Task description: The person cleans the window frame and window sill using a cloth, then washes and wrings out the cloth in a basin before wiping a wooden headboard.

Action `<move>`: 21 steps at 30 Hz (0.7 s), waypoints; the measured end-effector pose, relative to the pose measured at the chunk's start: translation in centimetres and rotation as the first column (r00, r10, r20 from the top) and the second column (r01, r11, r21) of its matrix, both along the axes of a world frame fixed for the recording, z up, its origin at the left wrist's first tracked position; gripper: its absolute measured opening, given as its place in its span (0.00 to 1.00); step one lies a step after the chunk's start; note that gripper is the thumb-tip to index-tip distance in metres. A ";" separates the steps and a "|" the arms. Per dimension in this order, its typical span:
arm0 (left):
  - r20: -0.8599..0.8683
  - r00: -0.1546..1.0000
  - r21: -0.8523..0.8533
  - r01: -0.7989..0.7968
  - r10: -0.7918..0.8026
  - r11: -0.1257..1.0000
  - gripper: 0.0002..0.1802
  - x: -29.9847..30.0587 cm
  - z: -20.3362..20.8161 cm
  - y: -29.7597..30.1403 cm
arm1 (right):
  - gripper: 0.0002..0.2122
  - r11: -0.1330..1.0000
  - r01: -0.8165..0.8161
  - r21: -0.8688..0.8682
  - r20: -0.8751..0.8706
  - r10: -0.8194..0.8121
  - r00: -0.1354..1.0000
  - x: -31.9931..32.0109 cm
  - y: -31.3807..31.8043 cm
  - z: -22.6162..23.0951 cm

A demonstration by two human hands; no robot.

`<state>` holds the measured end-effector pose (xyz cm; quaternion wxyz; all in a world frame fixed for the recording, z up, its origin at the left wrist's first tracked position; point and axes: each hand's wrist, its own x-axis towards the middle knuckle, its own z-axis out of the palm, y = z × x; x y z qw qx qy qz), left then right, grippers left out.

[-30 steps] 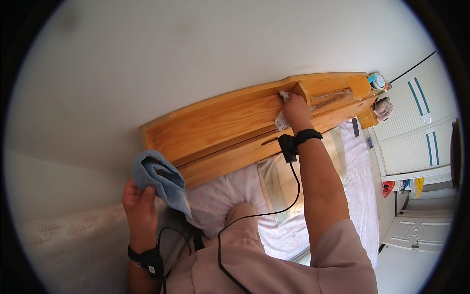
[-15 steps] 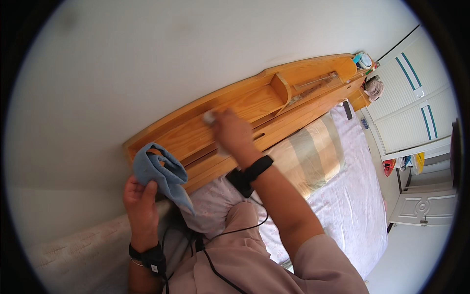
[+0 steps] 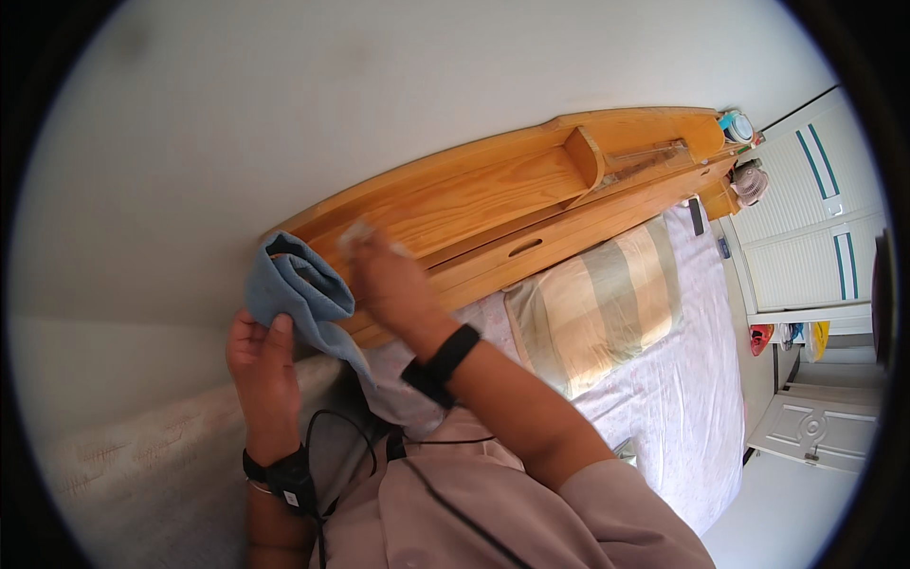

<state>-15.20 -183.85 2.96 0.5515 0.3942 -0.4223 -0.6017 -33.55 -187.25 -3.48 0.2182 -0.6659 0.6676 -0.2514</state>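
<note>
A wooden headboard with a recessed shelf runs along the wall. At its left end my left hand pinches a blue cloth, which is rolled over at the top and hangs down in a strip. My right hand is closed over the left part of the headboard shelf, smeared by motion. A blurred whitish wad, like a tissue or wipe, sticks out of its fingers. Whether the wad touches the wood cannot be made out.
A striped pillow lies on the bed below the headboard. A dark phone-like slab is near the pillow. A small fan and a round container stand at the far end. Black cables cross my lap.
My right hand has moved left along the shelf with the whitish wad, closer to the blue cloth. My left hand and the cloth sit slightly higher in view, which has shifted a little.
</note>
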 end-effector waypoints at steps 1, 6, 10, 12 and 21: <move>-0.003 1.000 -0.001 0.012 -0.012 1.000 0.16 -0.5 0.5 -0.1 | 0.12 0.998 -0.057 -0.012 0.099 0.058 0.993 2.0 0.2 0.5; 0.105 0.994 -0.032 0.014 -0.011 0.999 0.16 0.0 1.0 -0.6 | 0.12 0.992 0.107 -0.062 -0.036 -0.109 0.993 -2.5 0.1 1.2; 0.145 0.989 -0.026 -0.013 0.016 1.000 0.18 -2.0 1.0 -0.9 | 0.12 0.843 0.480 -0.242 -0.223 -0.530 0.818 -17.6 -0.3 -0.3; 0.261 0.965 -0.108 0.051 -0.021 0.993 0.16 -3.2 1.9 -0.8 | 0.10 0.797 0.580 -0.168 -0.353 -0.598 0.719 -23.3 -0.4 0.7; 0.687 0.726 -0.482 0.411 0.042 0.774 0.12 -15.5 5.0 -5.2 | 0.12 0.854 0.419 -0.309 0.227 -0.362 0.904 -12.8 3.0 -1.6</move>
